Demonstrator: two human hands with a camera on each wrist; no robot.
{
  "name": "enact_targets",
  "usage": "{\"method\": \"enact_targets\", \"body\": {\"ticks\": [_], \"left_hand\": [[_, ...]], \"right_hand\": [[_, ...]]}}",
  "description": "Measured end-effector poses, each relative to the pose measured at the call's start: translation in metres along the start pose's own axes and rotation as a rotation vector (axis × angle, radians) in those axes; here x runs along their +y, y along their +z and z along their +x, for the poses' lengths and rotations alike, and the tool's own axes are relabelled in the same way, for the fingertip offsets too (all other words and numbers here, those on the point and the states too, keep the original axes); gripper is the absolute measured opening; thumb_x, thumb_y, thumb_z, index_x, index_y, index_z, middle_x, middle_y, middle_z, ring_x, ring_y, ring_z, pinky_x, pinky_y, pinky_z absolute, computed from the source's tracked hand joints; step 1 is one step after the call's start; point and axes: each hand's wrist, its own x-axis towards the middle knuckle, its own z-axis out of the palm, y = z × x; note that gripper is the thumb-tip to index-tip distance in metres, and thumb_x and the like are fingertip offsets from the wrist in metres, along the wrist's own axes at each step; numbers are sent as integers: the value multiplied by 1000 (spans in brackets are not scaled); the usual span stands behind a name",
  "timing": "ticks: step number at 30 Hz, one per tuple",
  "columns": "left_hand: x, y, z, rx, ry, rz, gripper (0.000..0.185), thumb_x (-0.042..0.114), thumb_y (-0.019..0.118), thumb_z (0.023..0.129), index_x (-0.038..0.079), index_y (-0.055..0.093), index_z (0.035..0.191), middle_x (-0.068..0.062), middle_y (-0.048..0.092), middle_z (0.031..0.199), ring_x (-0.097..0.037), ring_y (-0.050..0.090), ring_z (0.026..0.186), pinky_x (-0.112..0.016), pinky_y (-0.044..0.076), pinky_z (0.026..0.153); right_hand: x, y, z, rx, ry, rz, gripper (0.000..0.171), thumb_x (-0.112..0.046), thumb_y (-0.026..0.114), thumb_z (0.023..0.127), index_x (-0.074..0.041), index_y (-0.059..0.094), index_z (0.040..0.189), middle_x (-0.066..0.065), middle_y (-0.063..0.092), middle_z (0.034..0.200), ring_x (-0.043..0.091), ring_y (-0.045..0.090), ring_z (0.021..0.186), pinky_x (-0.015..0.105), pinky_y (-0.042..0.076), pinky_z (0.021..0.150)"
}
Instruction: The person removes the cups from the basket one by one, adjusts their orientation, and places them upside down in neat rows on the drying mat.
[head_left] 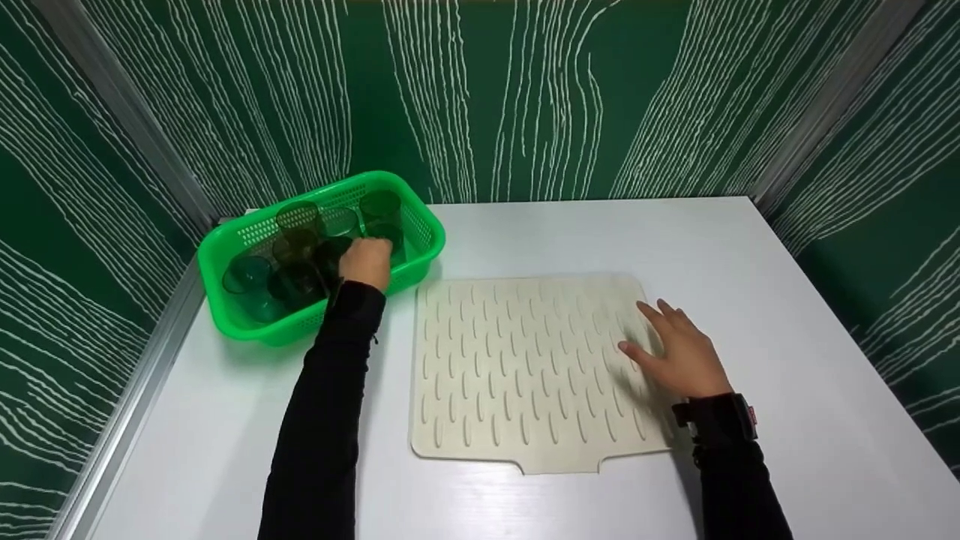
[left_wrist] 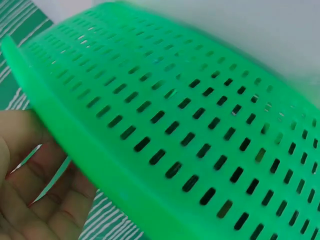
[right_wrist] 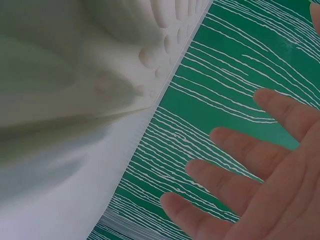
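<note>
My left hand (head_left: 366, 262) reached into the far-left basket (head_left: 420, 225), seemingly curled round a cup (head_left: 341, 251), though I couldn't tell; light, slick plastic, best gripped around its wall. My right hand (head_left: 679, 352) lay flat, fingers spread, on the mat (head_left: 517, 367).

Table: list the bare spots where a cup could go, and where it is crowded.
Free: the ridged mat left of the right hand; bare table behind the mat; table right of it. Crowded: the green basket, packed with cups, the left hand among them.

cups (head_left: 300, 255) in basket (head_left: 232, 330), mat (head_left: 525, 367) right, on table (head_left: 787, 315)
</note>
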Motion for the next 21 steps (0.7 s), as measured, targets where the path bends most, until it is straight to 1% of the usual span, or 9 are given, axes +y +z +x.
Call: {"method": "enact_targets", "body": {"ticks": [5,8,11,13,17,21], "left_hand": [[2,4,-1,4,15,-6,20,-12,51,93,-4,69,97,-25,69,97,-41,66,94,-47,58,79],[3,4,0,18,21,2,23,-12,50,93,-3,70,102,-24,69,100,-41,65,97,-46,57,83],[2,3,-1,46,33,19,24,-12,49,93,-3,69,103,-23,68,102,-40,64,99,-45,56,86],[2,0,-2,73,39,22,24,-13,49,94,-3,69,103,-22,68,103,-39,63,100,-45,56,85],[6,-8,-5,165,72,10,22,-12,48,94,-3,67,100,-21,67,102,-38,61,97,-45,56,81],[15,-20,-9,258,125,-12,21,-10,48,96,-3,66,104,-20,65,102,-37,59,95,-42,54,84]], "right_hand": [[0,1,1,-7,-3,13,79,-58,58,91,-14,36,152,28,30,155,55,25,141,71,25,108],[0,1,3,7,-17,12,77,-56,59,92,-12,38,151,30,35,152,57,26,139,71,22,108],[0,2,5,18,-28,12,75,-54,60,92,-10,40,149,30,39,149,57,27,139,71,21,109],[-1,4,6,28,-36,12,74,-52,60,93,-9,41,149,29,42,147,57,29,138,70,22,109],[-4,7,7,53,-49,31,71,-49,60,94,-7,42,148,28,47,145,56,31,137,66,26,110],[-10,5,8,55,-55,121,69,-46,58,96,-7,39,150,28,43,147,52,31,139,63,26,112]]}}
